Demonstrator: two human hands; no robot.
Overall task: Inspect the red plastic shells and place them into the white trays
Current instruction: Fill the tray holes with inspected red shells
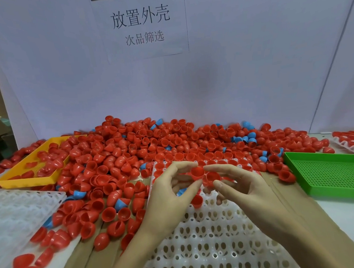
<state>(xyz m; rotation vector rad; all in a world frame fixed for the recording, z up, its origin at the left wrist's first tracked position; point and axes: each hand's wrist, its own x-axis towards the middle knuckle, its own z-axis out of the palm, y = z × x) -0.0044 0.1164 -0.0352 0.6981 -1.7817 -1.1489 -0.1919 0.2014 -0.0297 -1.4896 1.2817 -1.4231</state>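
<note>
Red plastic shell in hand: a cup-shaped shell [197,172] was held up over the far part of the central white tray [206,229], pinched between the left hand's forefinger and thumb.
Left hand: the left hand [170,197] had forefinger above and thumb below the shell, the other fingers loosely curled behind.
Right hand: the right hand [241,189] had its forefinger stretched to touch the same shell; a second red shell [212,177] sat against its fingers, with more red behind. Whether it truly gripped that shell I could not tell.
Handling, as a judgement: thin moulded plastic, so probably very light, stiff but springy at the rim, smooth and a bit slippery. Best taken across the rim or by the domed outside with two fingertips; a hard squeeze could deform or crack it.
Central tray fill: the far rows held seated red shells, one more sat lower down near the left thumb, and the near rows were open sockets.
White trays: three counted, the central one, one at the left edge [19,213], one at the far right [349,144] carrying red shells.
Coloured trays: one yellow tray [22,179] with a few red shells in it, one green perforated tray [332,173].
Loose pile: the heap of red shells [144,143] was far too many to count; blue shells [247,139] were scattered through it, well over a dozen.
Sign: one paper sign [141,24] on the back wall.
</note>
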